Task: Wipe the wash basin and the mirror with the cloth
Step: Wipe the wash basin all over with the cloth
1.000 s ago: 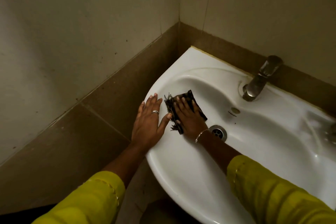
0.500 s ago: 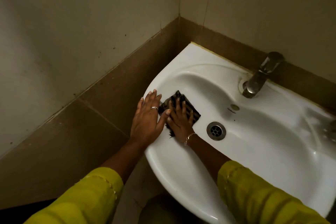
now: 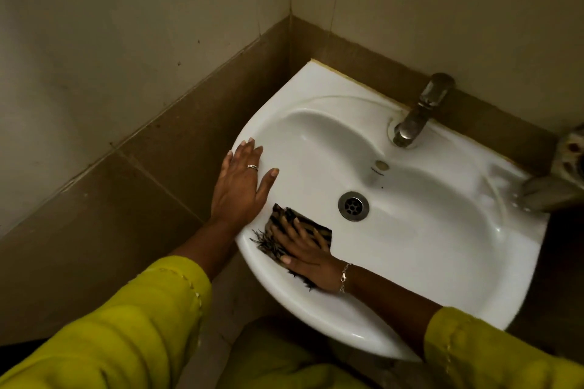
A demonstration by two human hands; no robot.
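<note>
A white wash basin (image 3: 420,249) is fixed in the corner of a tiled wall. My right hand (image 3: 308,251) lies flat on a dark fringed cloth (image 3: 281,224), pressing it on the basin's near-left inner slope by the rim. The cloth's fringe sticks out to the left of the hand. My left hand (image 3: 241,185) rests flat, fingers spread, on the basin's left rim, a ring on one finger. No mirror is in view.
A metal tap (image 3: 417,114) stands at the back of the basin, above the drain (image 3: 353,206). A grey object (image 3: 562,167) sits at the basin's right edge. Brown and beige wall tiles (image 3: 132,104) close in on the left and behind.
My right hand has slid the cloth from the left inner wall of the bowl toward me, down to the near-left rim. My left hand has stayed on the left rim.
</note>
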